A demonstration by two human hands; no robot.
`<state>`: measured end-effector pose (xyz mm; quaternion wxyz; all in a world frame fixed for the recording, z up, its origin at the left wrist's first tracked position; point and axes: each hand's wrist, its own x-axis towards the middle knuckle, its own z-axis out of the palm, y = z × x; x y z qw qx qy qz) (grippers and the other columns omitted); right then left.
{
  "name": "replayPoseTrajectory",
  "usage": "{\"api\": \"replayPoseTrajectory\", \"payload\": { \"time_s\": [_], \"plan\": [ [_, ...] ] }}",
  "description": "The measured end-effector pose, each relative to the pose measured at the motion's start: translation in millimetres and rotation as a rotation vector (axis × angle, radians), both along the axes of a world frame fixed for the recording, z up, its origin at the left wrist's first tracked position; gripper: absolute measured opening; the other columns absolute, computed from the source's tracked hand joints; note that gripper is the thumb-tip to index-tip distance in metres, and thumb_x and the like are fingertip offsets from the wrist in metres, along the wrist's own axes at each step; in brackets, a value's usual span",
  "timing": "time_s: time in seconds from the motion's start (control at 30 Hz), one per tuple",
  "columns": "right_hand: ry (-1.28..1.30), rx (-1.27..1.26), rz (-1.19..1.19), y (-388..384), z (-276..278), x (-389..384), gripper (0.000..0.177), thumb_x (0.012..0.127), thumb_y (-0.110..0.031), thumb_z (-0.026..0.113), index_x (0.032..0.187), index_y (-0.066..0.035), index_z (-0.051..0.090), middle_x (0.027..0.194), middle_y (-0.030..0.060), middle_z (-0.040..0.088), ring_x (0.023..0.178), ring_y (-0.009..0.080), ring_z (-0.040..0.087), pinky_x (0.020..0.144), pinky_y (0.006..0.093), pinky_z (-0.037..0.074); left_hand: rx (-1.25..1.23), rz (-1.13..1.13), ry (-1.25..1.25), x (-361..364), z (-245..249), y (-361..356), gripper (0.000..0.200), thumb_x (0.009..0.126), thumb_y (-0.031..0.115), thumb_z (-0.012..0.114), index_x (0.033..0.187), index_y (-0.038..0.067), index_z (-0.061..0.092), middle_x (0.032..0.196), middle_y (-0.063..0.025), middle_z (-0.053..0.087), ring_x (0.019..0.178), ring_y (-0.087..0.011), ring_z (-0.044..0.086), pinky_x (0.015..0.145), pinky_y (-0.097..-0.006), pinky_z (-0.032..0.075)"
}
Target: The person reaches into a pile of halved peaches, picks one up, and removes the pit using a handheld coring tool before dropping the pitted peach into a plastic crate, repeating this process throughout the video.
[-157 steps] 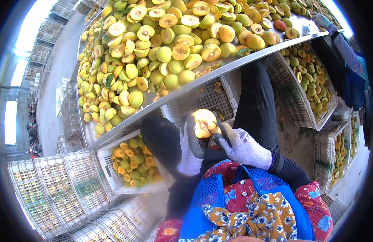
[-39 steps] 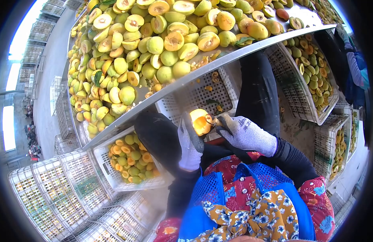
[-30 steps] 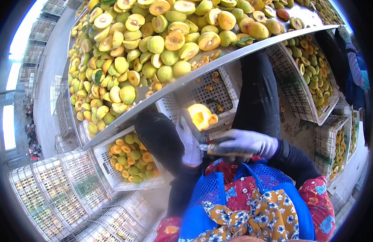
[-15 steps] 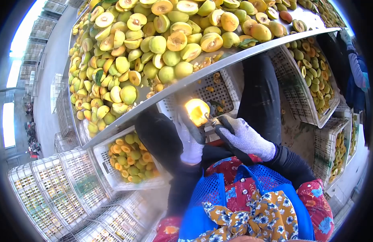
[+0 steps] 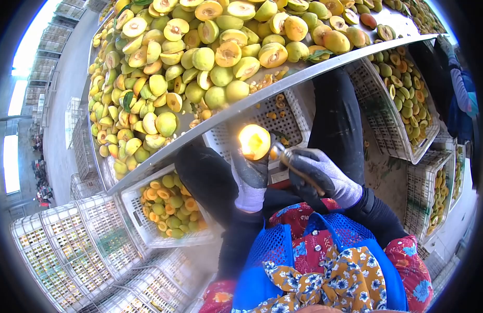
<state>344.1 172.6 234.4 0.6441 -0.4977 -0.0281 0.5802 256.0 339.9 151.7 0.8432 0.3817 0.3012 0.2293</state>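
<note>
A halved yellow peach (image 5: 254, 142), its cut face up and brightly lit, rests in my gloved left hand (image 5: 249, 177), which is closed around it. My right hand (image 5: 325, 175), also gloved, grips a pitting spoon (image 5: 306, 177) with a wooden handle and a metal end. The metal end is just right of the peach, apart from it, with a small orange bit at its tip. Beneath both hands a white perforated crate (image 5: 299, 117) holds scraps of fruit. Above, the metal table (image 5: 252, 100) bears a large heap of halved peaches (image 5: 200, 57).
Left of my legs stands a white crate (image 5: 134, 206) of peach halves, beside stacked wire-sided crates (image 5: 69, 235). Another filled crate (image 5: 374, 94) tilts at the right, with more crates (image 5: 419, 193) below it. A co-worker's sleeve (image 5: 463, 91) shows at the far right.
The pitting spoon has come away from the peach as my right hand turned and drew back right. More of its handle shows. The peach's cut face now looks rounder and hollow.
</note>
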Motion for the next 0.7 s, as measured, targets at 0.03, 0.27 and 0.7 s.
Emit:
{"api": "replayPoseTrajectory", "payload": {
  "time_s": [0.03,0.27,0.7],
  "plan": [
    [-0.126,-0.160,-0.019,0,-8,3,0.032,0.099,-0.035,0.057,0.097,-0.002,0.059,0.067,0.0051,0.060,0.053,0.0155,0.059,0.050,0.0275,0.045,-0.366,0.026,-0.110,4,16,0,0.051,0.099,0.044,0.051,0.131,0.004,0.049,0.126,-0.0152,0.058,0.116,-0.0308,0.059,0.098,-0.0486,0.051],
    [-1.061,-0.137,0.158,10,-6,-7,0.024,0.096,-0.021,0.058,0.101,0.002,0.054,0.074,0.0241,0.061,0.073,0.0413,0.065,0.063,0.0479,0.049,-0.164,-0.060,-0.137,0,18,-10,0.049,0.104,0.043,0.042,0.132,0.004,0.050,0.124,-0.0133,0.061,0.114,-0.0270,0.060,0.099,-0.0459,0.050],
    [-0.166,-0.060,0.334,14,21,-9,0.041,0.102,-0.042,0.050,0.107,-0.003,0.061,0.070,-0.0028,0.055,0.054,0.0036,0.050,0.049,0.0215,0.041,0.057,-0.137,0.164,1,32,-22,0.065,0.102,0.056,0.036,0.129,-0.003,0.048,0.124,-0.0217,0.059,0.107,-0.0336,0.064,0.097,-0.0483,0.052]
  ]
}}
